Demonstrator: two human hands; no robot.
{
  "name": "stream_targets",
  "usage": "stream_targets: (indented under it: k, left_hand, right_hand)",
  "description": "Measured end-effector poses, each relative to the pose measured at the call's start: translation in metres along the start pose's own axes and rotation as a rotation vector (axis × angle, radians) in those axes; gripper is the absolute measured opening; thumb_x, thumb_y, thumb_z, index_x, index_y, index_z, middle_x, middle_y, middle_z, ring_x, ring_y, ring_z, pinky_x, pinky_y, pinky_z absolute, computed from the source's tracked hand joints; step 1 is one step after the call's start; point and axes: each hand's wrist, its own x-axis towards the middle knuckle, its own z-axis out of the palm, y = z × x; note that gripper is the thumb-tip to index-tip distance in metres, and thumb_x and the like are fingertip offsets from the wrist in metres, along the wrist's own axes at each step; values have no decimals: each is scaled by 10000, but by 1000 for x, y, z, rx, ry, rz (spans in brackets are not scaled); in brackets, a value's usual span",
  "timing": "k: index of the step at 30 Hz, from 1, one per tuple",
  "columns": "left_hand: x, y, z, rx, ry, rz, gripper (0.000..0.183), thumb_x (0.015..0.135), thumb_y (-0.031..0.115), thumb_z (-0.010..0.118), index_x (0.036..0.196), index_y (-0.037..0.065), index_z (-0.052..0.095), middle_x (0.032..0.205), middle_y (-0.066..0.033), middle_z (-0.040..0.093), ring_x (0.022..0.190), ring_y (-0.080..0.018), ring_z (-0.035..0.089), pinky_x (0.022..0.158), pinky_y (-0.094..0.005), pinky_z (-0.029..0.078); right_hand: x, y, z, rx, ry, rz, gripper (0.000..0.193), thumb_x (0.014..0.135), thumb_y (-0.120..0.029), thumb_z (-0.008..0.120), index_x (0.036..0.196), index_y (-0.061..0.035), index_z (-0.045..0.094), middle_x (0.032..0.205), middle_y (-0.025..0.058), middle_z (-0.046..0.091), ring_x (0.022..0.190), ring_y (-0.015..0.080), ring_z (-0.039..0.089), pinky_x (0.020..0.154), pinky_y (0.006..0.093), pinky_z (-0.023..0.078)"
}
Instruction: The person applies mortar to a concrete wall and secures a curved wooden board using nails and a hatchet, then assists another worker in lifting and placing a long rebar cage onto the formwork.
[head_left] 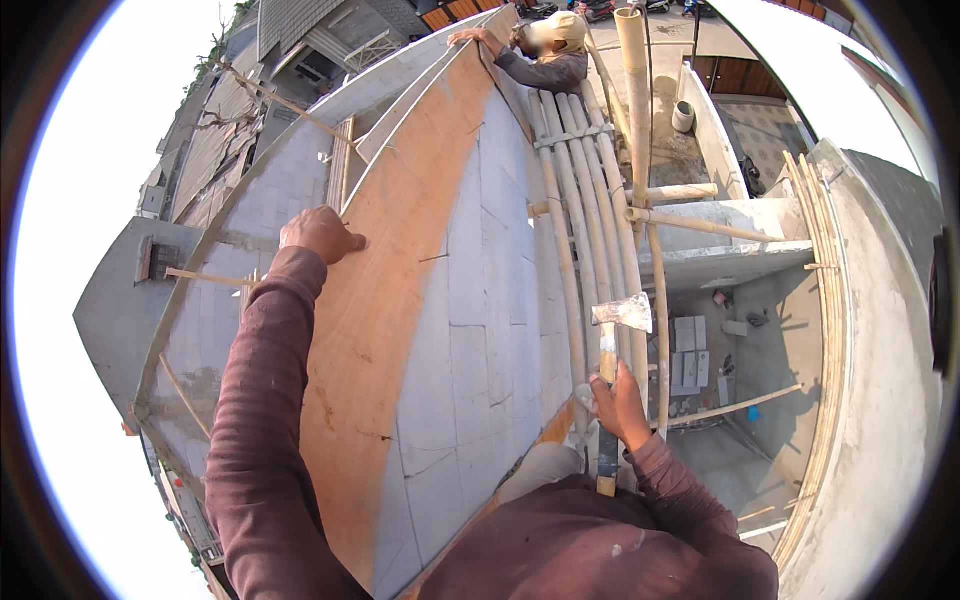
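A long orange-brown plywood board [380, 270] lies along the top of a pale block wall [460, 300]. My left hand [325, 237] grips the board's outer edge, its thumb toward the broad face and its other fingers partly hidden. In my right hand [620, 405] is a hatchet [622, 313], held upright by its handle in front of my body. Its head is spattered whitish, and the lower handle is dark. Several bent nails or wires stick out near the board's inner edge.
At the board's far end a co-worker [545, 60] in a light head covering rests a hand on its edge. Bamboo poles [575, 170] lashed together form a scaffold right of the wall. Far below on the right is a walled yard with stacked pale blocks [690, 350].
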Motion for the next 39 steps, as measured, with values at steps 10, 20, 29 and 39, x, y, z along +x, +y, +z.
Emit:
stream_targets:
  k: [10,20,29,39]
  left_hand:
    - [31,-24,10,-32,-196,92,698,819,551,709,1168,-53,689,1144,-239,695,1102,-382,656,973,-445,488]
    - [25,-65,18,517,-80,660,280,1005,193,521,1225,230,690,893,-260,656,892,-412,668,779,-443,536]
    - [-9,5,-17,-345,-299,-148,466,893,364,724,973,-94,696,858,-171,725,700,-214,685,654,-326,547]
    - [-8,23,-16,-358,-221,-287,408,895,295,716,954,-109,696,836,-172,732,725,-186,697,672,-313,552]
  right_hand:
    - [-16,-19,4,229,-269,255,479,976,-200,597,1305,89,404,708,92,608,526,133,609,459,310,475]
    - [51,-25,26,37,-99,-76,499,938,-181,635,1325,77,455,852,306,648,813,483,641,716,463,505]
    - [109,3,104,277,-139,-24,435,996,-245,586,1292,46,455,710,187,617,644,396,644,592,436,492]
    - [139,2,178,349,-148,-492,355,977,-258,623,1183,24,560,913,145,661,716,323,674,616,407,537]
